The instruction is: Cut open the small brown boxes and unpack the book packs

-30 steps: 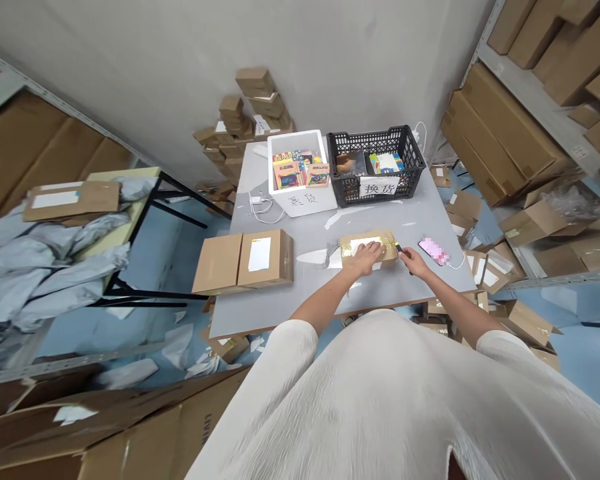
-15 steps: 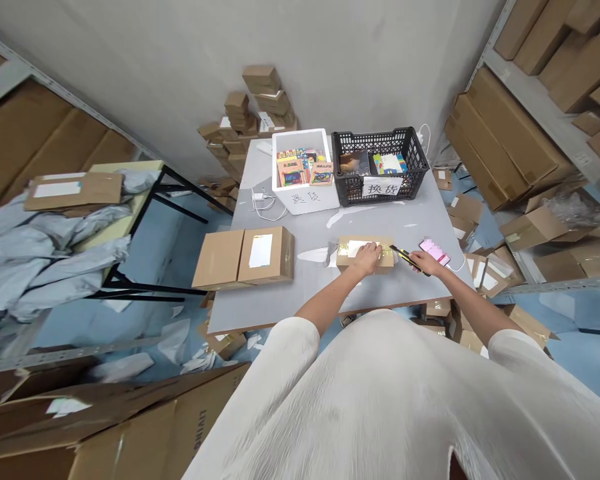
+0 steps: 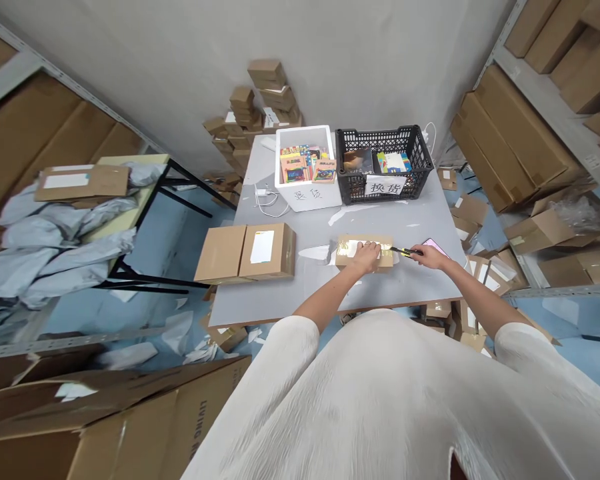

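A small taped cardboard box [image 3: 347, 259] with a white label lies near the front of the grey table. My left hand [image 3: 367, 256] rests on top of it, fingers spread over the label. To its right, my right hand [image 3: 430, 256] grips a black and yellow utility knife [image 3: 405, 251]. The knife's tip points left and meets the right end of the box. Partly hidden behind my right hand is a phone [image 3: 439, 247] with a pink screen.
Two larger cardboard boxes [image 3: 220, 252] sit at the table's left. Behind stand a white foam bin [image 3: 307, 199] and a black plastic crate [image 3: 347, 188], both holding books or packets. A side table [image 3: 153, 193] carries grey parcels. Cartons and paper scraps litter the floor.
My right hand has moved slightly up and left, bringing the knife level against the box's right end and covering more of the phone. My left hand stays on the box.
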Action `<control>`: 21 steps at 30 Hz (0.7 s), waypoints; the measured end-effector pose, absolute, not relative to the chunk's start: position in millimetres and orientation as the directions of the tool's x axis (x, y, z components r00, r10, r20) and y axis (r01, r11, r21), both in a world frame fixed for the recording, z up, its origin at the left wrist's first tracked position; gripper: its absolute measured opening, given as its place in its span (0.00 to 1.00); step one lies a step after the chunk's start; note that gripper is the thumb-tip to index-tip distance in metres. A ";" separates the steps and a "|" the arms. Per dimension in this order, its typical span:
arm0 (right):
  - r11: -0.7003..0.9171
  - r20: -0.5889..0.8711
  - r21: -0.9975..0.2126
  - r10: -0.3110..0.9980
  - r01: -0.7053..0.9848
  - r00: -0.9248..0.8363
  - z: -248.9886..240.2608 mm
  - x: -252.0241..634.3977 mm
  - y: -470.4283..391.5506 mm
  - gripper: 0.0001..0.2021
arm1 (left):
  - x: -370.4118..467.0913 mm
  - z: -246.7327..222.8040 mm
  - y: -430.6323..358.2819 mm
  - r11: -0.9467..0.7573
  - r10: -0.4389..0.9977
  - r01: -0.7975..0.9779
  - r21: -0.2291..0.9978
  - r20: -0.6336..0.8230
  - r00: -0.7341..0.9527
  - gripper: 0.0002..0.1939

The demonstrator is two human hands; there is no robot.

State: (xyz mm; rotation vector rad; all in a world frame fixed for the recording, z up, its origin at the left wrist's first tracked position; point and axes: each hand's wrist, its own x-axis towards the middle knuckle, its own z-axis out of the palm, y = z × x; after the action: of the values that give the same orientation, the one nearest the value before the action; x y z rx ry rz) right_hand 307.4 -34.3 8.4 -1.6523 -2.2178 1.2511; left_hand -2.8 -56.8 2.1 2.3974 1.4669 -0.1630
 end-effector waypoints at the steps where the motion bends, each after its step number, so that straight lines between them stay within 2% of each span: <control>1: 0.131 -0.358 -0.625 0.828 0.770 -0.431 10.7 308.0 -28.8 0.16 | -2.8 0.4 -57.6 -0.420 0.851 0.882 0.214 -0.246 0.465 0.36; 7: 0.432 -0.378 -0.315 0.760 0.845 -0.529 24.8 300.1 6.2 0.18 | -5.2 -15.2 -61.4 -0.450 0.862 0.867 0.214 -0.152 0.484 0.38; 12: 0.561 -0.407 -0.208 0.695 0.801 -0.593 29.2 278.8 26.9 0.17 | -6.8 -24.6 -60.4 -0.453 0.870 0.864 0.221 -0.101 0.482 0.37; 15: 0.500 -0.463 -0.251 0.690 0.829 -0.557 28.8 275.0 30.4 0.16 | -7.9 -28.5 -60.0 -0.454 0.872 0.862 0.224 -0.086 0.482 0.37; 21: 0.231 -0.567 -0.511 0.633 0.828 -0.527 16.4 296.1 19.5 0.16 | -7.8 -30.8 -61.4 -0.425 0.883 0.867 0.260 -0.091 0.461 0.39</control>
State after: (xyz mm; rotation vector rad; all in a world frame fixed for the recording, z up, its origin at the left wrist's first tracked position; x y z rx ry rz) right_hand 296.1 19.5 16.4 -1.6057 -2.6423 1.3752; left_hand -7.8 -61.4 -30.8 2.4429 1.5014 0.0855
